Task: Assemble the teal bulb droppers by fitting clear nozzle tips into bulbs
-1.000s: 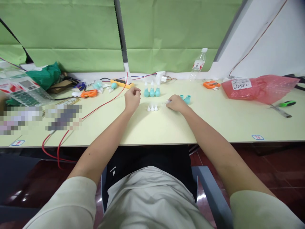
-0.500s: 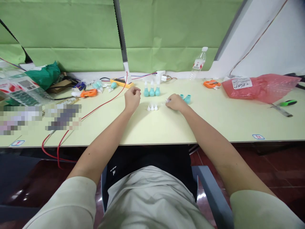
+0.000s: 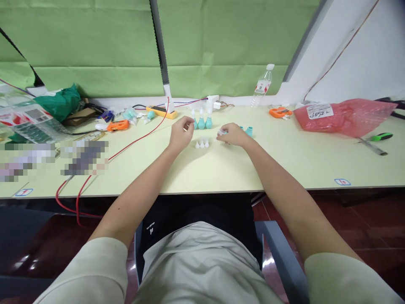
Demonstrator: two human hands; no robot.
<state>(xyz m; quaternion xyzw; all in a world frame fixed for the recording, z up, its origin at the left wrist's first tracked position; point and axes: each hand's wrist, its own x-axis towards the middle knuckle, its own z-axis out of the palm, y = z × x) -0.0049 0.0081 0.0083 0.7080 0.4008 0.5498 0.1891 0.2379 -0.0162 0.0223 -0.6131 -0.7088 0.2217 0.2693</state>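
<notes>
Three teal bulbs point(image 3: 201, 123), contents hidden, stand white-tipped; left hand point(image 3: 182, 134) nearer than before, grip indeterminable; right hand point(image 3: 233, 135) pinches clear piece point(image 3: 221, 132).

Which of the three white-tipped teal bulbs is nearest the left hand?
The leftmost bulb: the left hand partly hides it, while the middle bulb and rightmost bulb show unobstructed by it.

On the desk point(image 3: 209, 173), three cones point(image 3: 201, 144) stand before three bulbs point(image 3: 201, 123); a bottle point(image 3: 262, 87) is right of them, a bag point(image 3: 348, 118) farther right.
</notes>
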